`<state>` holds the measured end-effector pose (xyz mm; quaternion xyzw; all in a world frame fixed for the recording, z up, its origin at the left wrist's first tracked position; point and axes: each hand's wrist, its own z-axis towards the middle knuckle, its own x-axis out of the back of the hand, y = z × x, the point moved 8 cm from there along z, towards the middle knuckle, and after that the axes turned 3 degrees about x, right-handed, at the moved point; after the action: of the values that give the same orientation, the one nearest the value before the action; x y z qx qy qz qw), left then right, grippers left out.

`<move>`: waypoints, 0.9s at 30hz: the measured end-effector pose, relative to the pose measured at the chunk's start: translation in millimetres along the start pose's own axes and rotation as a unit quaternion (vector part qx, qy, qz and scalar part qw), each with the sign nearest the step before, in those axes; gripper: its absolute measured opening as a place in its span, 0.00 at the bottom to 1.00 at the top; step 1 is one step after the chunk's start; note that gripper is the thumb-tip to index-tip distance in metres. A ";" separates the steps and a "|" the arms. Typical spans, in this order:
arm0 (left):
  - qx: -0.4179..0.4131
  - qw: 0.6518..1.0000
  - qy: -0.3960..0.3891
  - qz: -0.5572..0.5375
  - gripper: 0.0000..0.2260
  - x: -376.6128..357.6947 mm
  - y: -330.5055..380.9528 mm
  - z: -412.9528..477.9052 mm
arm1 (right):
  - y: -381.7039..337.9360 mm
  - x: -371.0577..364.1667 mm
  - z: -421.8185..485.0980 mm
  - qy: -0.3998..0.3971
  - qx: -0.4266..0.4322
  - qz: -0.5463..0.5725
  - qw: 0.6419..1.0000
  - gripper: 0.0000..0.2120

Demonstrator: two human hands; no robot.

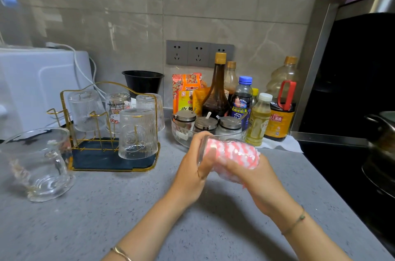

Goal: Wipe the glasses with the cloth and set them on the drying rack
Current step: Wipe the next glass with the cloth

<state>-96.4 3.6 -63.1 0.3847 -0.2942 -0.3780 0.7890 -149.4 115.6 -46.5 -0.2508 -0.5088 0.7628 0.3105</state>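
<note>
Above the grey speckled counter (106, 218), we clasp the clear drinking glass (203, 148) sideways in our left hand (190, 175). Our right hand (260, 186) grips the pink-and-white checked cloth (235, 151) against it. Best practice is to turn the glass against firm cloth, then seat it on the gold wire drying rack (113, 169) nearby.

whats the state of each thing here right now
held glass, on its side, off the counter, gripped by left hand
cloth, bunched on the glass, gripped by right hand
drying rack, holds four glasses, all upside down
glass mug, upright on counter, looks empty
condiment jars, lids shut
brown bottle, capped
</note>
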 end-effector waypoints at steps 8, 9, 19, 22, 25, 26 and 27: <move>0.006 0.999 -0.001 -0.037 0.30 -3.1 7.6 -3.9 | -10.6 4.5 2.4 0.000 0.020 0.012 1.000 0.17; 0.030 0.998 -0.004 -0.055 0.31 -5.0 4.0 -4.0 | -11.5 5.1 2.5 0.000 0.032 0.002 0.999 0.16; 0.312 0.924 0.011 -0.220 0.30 -11.2 -32.6 -13.8 | -1.5 -11.8 -3.6 -0.075 0.135 -0.282 0.947 0.12; 0.287 0.944 0.040 -0.158 0.22 -4.5 -28.8 -11.6 | -0.1 -15.5 -4.9 -0.081 0.105 -0.217 0.967 0.13; 0.188 0.975 0.056 -0.102 0.13 1.7 -13.1 -6.8 | -1.3 -17.0 -5.8 -0.089 0.072 -0.132 0.985 0.14; 0.146 0.984 0.062 -0.085 0.16 4.4 -6.0 -6.0 | -2.0 -17.6 -6.4 -0.091 0.058 -0.099 0.989 0.15; 0.105 0.990 0.060 -0.072 0.19 5.9 -2.0 -4.6 | -2.3 -17.5 -6.6 -0.091 0.043 -0.062 0.993 0.15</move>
<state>-90.5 -0.3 -66.1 0.5076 -0.2559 -0.3768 0.7314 -132.4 107.6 -45.6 -0.1348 -0.5160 0.7829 0.3203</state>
